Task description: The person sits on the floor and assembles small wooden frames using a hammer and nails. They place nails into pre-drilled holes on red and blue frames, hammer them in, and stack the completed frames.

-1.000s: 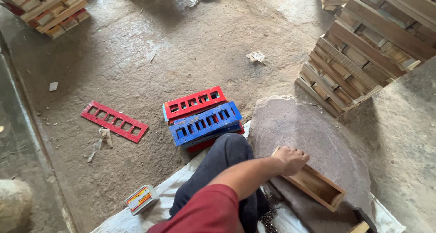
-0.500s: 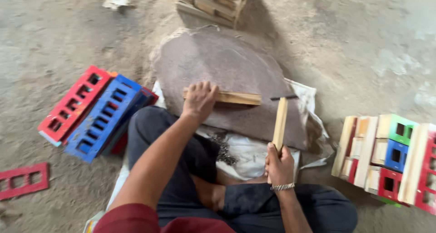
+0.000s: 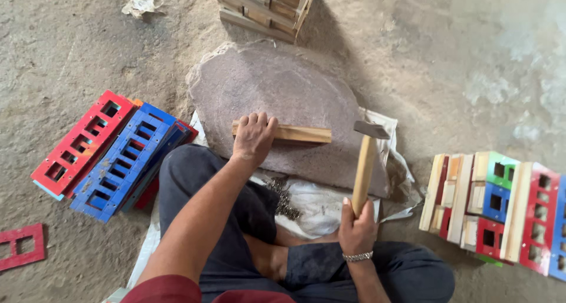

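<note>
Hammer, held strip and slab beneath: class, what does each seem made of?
Hammer: pale bare wood handle, dull grey head, probably metal. Strip under the left hand: unpainted wood with visible grain. Slab: rough, matte, reddish-brown, likely stone. The right hand grips the handle.

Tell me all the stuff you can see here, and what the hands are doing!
Flat grey-brown stone slab: one, on the floor ahead of the person.
Plain wooden box frame: one, tan, lying on the slab.
Wooden-handled hammer: one, metal head raised over the slab's right edge.
Red and blue slotted panels: a stack, floor at left.
Lone red panel: one, far left edge.
Painted wooden frames: a stack, red, blue, green, at right.
Bare wooden frames: a stack, top centre.
Small nails: a pile, dark, on white sheet.
Left hand: presses the box frame.
Right hand: grips the hammer handle.
</note>
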